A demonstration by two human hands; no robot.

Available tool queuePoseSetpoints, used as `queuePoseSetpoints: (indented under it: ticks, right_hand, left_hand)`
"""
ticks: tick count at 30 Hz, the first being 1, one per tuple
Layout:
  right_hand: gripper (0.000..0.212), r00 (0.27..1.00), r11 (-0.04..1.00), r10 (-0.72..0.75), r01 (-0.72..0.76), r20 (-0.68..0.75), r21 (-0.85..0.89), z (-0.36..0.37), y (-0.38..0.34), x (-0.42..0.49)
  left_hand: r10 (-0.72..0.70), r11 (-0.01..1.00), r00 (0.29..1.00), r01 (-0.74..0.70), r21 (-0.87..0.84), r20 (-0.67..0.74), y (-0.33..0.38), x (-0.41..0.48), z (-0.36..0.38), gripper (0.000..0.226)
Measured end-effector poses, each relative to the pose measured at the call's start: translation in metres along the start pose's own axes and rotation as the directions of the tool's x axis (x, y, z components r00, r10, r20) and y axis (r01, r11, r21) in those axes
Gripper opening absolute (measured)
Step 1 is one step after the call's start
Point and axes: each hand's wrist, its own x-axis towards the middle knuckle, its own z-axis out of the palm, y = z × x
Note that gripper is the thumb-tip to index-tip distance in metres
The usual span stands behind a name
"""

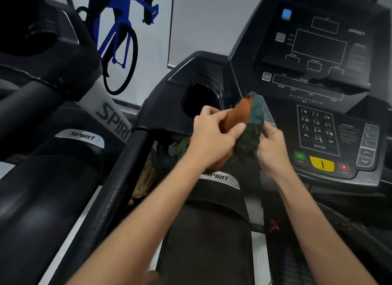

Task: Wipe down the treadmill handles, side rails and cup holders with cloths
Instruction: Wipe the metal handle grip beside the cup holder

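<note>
Cloths (251, 125) orange and dark green, bunched between both hands

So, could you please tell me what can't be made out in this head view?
- Cup holder bottom: lost in shadow, so clean or dirty is unclear.
- Green cloth and orange cloth: bunched between left hand and right hand; their full extent is hidden.
- Small console labels: blurred.
- Right rail: cut off by the frame edge.

The treadmill console (297, 123) carries a recessed cup holder (201, 98) at its left edge. A keypad (317, 130) and yellow stop button (322, 165) occupy its near-right area.
</note>
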Motion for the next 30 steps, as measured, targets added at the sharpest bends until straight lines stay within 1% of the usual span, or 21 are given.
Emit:
queuePoseSetpoints:
  ticks: [1, 2, 3, 5, 7, 8, 9, 11, 13, 14, 16, 18, 20, 24, 26, 28, 30]
  right_hand:
    - [0.020, 1.000, 1.000, 0.017, -0.016, -0.011, 0.022, 0.000, -0.001, 0.000]
    - [0.024, 1.000, 0.999, 0.021, -0.020, -0.022, 0.043, 0.000, 0.000, -0.001]
    - [0.028, 0.999, 0.999, 0.006, -0.004, -0.036, 0.050, -0.001, 0.000, -0.002]
    - [0.039, 0.998, 0.999, -0.044, 0.045, -0.035, 0.012, -0.001, -0.002, -0.004]
    - [0.044, 0.997, 0.997, -0.078, 0.078, 0.011, 0.015, 0.001, -0.006, -0.005]
    - [0.039, 0.998, 0.998, -0.066, 0.065, 0.025, 0.027, 0.001, -0.005, -0.005]
    - [0.030, 0.999, 0.999, -0.040, 0.039, 0.034, 0.036, 0.001, -0.005, -0.004]
    - [0.016, 0.999, 1.000, 0.012, -0.012, 0.034, -0.010, 0.002, -0.005, -0.003]
    - [0.027, 0.999, 0.999, 0.038, -0.037, 0.034, -0.005, 0.002, -0.005, -0.004]
    - [0.026, 0.998, 0.999, 0.045, -0.045, 0.032, 0.011, 0.002, -0.005, -0.005]
    - [0.019, 0.999, 0.999, 0.034, -0.035, 0.036, 0.013, 0.001, -0.004, -0.005]
    - [0.020, 0.999, 0.999, 0.032, -0.032, 0.040, -0.008, 0.001, -0.002, -0.004]
    - [0.020, 0.998, 0.999, 0.032, -0.032, 0.049, -0.004, 0.001, -0.003, -0.003]
    - [0.033, 1.000, 0.999, 0.000, 0.001, 0.019, -0.053, 0.002, -0.005, -0.004]
    - [0.038, 1.000, 1.000, -0.003, 0.003, 0.008, -0.031, 0.002, -0.004, -0.004]
    - [0.042, 1.000, 1.000, 0.003, -0.003, 0.011, -0.027, 0.002, -0.005, -0.004]
    - [0.037, 1.000, 1.000, 0.016, -0.015, 0.020, -0.022, 0.002, -0.005, -0.004]
  left_hand:
    - [0.083, 0.996, 0.991, -0.078, 0.053, -0.102, 0.001, -0.008, 0.007, 0.027]
    - [0.184, 0.981, 0.961, -0.168, 0.095, -0.206, -0.001, -0.014, 0.013, 0.031]
    - [0.291, 0.954, 0.916, -0.256, 0.155, -0.277, -0.003, -0.020, 0.017, 0.032]
    - [0.451, 0.887, 0.837, -0.380, 0.262, -0.312, -0.012, -0.027, 0.020, 0.032]
    - [0.516, 0.843, 0.808, -0.421, 0.336, -0.283, -0.021, -0.032, 0.018, 0.032]
    - [0.544, 0.819, 0.798, -0.436, 0.374, -0.260, -0.027, -0.035, 0.015, 0.031]
    - [0.567, 0.795, 0.789, -0.451, 0.405, -0.235, -0.034, -0.039, 0.012, 0.031]
    - [0.595, 0.766, 0.776, -0.468, 0.441, -0.210, -0.053, -0.052, 0.003, 0.030]
    - [0.583, 0.772, 0.782, -0.451, 0.447, -0.218, -0.073, -0.065, -0.008, 0.027]
    - [0.569, 0.778, 0.793, -0.435, 0.453, -0.218, -0.081, -0.072, -0.012, 0.026]
    - [0.548, 0.784, 0.812, -0.415, 0.462, -0.201, -0.089, -0.081, -0.015, 0.024]
    - [0.551, 0.777, 0.813, -0.418, 0.472, -0.187, -0.087, -0.083, -0.014, 0.024]
    - [0.595, 0.735, 0.785, -0.443, 0.513, -0.175, -0.077, -0.075, -0.006, 0.026]
    - [0.705, 0.607, 0.694, -0.481, 0.633, -0.148, -0.055, -0.048, 0.013, 0.035]
    - [0.738, 0.556, 0.662, -0.490, 0.672, -0.127, -0.051, -0.037, 0.016, 0.037]
    - [0.761, 0.528, 0.641, -0.519, 0.672, -0.102, -0.053, -0.034, 0.010, 0.034]
    - [0.760, 0.533, 0.644, -0.540, 0.652, -0.088, -0.062, -0.041, -0.003, 0.028]
